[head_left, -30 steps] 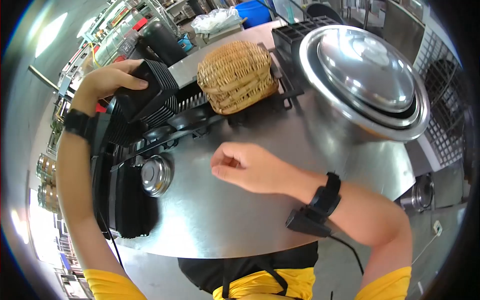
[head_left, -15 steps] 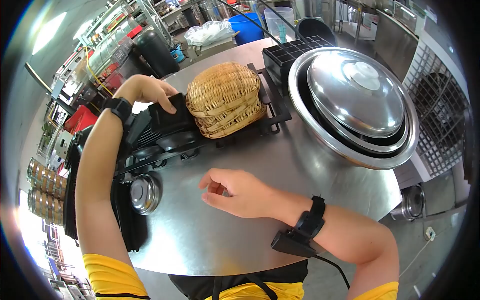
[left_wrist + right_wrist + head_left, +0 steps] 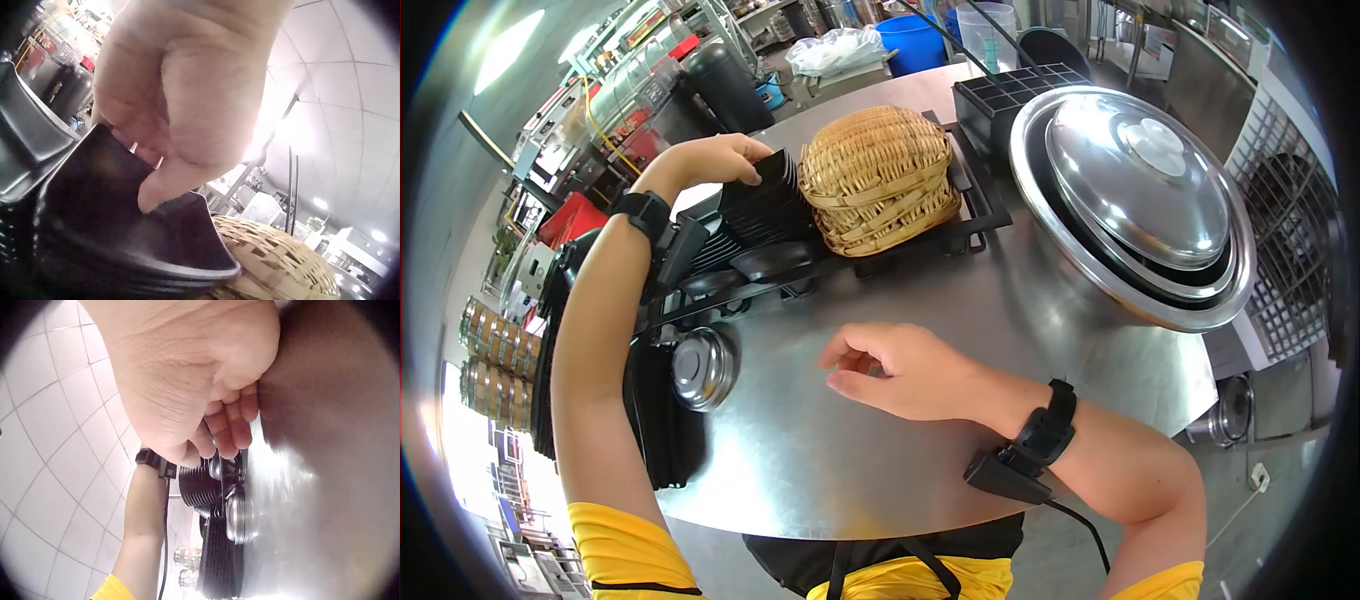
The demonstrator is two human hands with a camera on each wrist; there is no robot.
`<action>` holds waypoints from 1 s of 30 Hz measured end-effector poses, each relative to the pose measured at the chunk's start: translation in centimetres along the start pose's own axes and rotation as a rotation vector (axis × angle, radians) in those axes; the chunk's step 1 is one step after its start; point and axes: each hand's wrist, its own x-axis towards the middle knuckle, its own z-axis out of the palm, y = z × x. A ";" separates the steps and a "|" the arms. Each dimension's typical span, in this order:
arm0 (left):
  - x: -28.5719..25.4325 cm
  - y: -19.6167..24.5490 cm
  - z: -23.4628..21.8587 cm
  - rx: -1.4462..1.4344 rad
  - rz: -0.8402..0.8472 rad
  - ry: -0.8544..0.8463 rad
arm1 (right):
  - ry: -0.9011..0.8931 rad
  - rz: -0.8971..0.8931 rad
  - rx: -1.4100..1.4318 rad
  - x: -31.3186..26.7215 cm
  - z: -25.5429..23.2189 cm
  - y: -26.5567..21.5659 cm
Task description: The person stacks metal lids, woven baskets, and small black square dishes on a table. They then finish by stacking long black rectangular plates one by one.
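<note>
At the back left, my left hand (image 3: 705, 162) is at the top of a stack of black square dishes (image 3: 765, 210), beside the woven basket (image 3: 875, 180). In the left wrist view, the thumb of that hand (image 3: 194, 94) lies over the inside of the top black dish (image 3: 119, 212), with the other fingers bent at its rim, partly hidden. My right hand (image 3: 910, 375) hovers over the steel table (image 3: 800, 470), fingers loosely curled and holding nothing. The right wrist view shows its palm (image 3: 194, 375) and relaxed fingers.
A steel bowl with a domed lid (image 3: 1140, 190) stands at the right, near a black divided box (image 3: 1020, 95). Small steel dishes (image 3: 703, 368) sit at the left, beside more black dishes (image 3: 662, 420). A black rack (image 3: 980, 215) runs under the basket.
My left hand has brought the black dishes down and right, beside the basket; its grip has moved to their upper edge. My right hand stays loosely curled over the table.
</note>
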 end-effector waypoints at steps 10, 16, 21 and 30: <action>-2.4 -0.6 -0.4 0.104 0.095 0.227 | 0.048 -0.093 0.013 0.0 0.2 0.6; -10.1 -2.0 0.1 0.164 0.078 0.393 | -0.057 0.033 0.040 -0.1 -0.3 -0.3; -15.7 -0.9 5.6 0.339 0.120 0.333 | 0.007 -0.057 0.011 -0.1 0.1 0.1; -15.2 -6.0 10.1 0.551 0.079 0.258 | -0.037 -0.015 -0.006 -0.2 0.0 -0.2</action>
